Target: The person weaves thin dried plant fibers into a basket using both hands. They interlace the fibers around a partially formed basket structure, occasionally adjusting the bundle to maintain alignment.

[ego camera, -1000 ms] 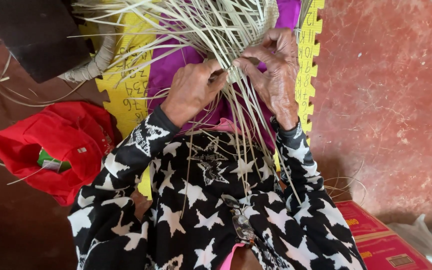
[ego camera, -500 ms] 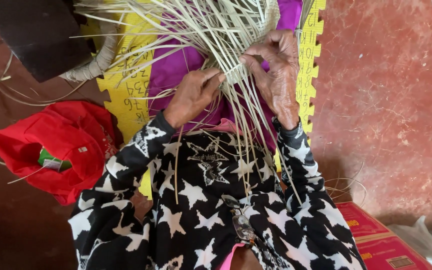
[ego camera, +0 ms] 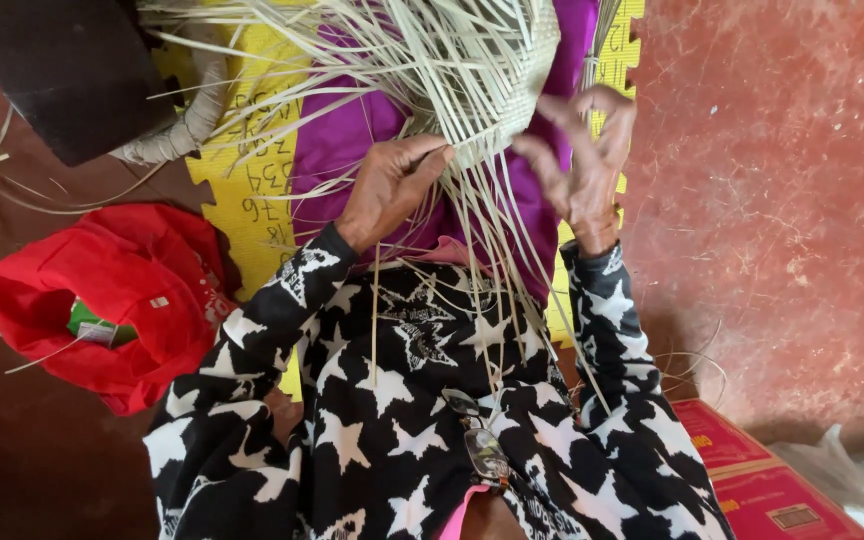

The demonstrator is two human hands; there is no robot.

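A half-woven mat of pale straw strips [ego camera: 472,60] lies over my lap, with many loose ends fanning out toward me. My left hand [ego camera: 387,185] pinches a few strips at the woven edge, fingertips closed on them. My right hand [ego camera: 582,160] is lifted to the right of the weave, fingers spread and curled, with thin strips running past it. Whether it grips one I cannot tell. Both arms wear black sleeves with white stars [ego camera: 402,400]. Purple cloth [ego camera: 342,150] covers my legs under the weave.
A yellow foam puzzle mat [ego camera: 252,200] lies under me on a red-brown floor [ego camera: 782,200]. A red bag [ego camera: 102,300] sits at the left. A dark block [ego camera: 62,70] is at the top left. Red boxes [ego camera: 772,480] stand at the lower right. Glasses [ego camera: 477,440] hang at my chest.
My right hand has drawn away from the weave to the right and opened its fingers. My left hand has stayed on the strips, shifting slightly.
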